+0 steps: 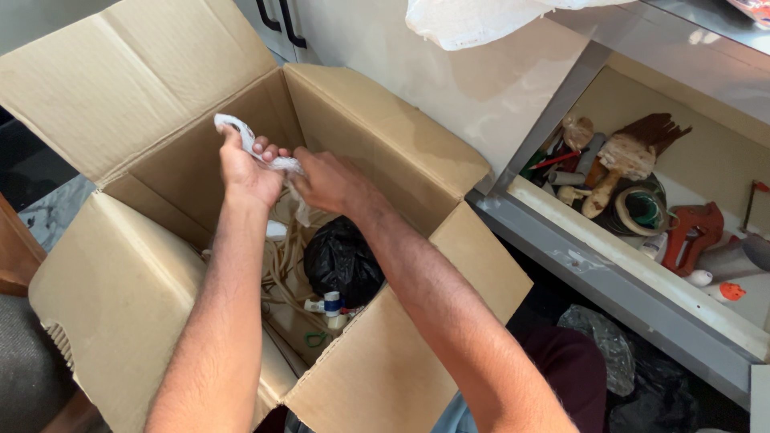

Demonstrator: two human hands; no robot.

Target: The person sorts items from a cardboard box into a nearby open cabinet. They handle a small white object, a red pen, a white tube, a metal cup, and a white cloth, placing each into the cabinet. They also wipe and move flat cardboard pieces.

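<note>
Both of my hands are over an open cardboard box (120, 289). My left hand (245, 172) grips a crumpled white plastic bag (241, 132) that sticks up above my fingers. My right hand (329, 180) is closed on the lower part of the same bag, right next to the left hand. Below them, inside the box, lie a black plastic bag (343, 258), coiled beige tubing (281, 269) and a small white-and-blue fitting (330, 305).
An open drawer (626, 265) at the right holds brushes, a tape roll, a red tool and other tools. A white bag (465, 20) hangs over the counter edge above. A dark plastic bag (601, 345) lies on the floor below the drawer. Box flaps stand open all round.
</note>
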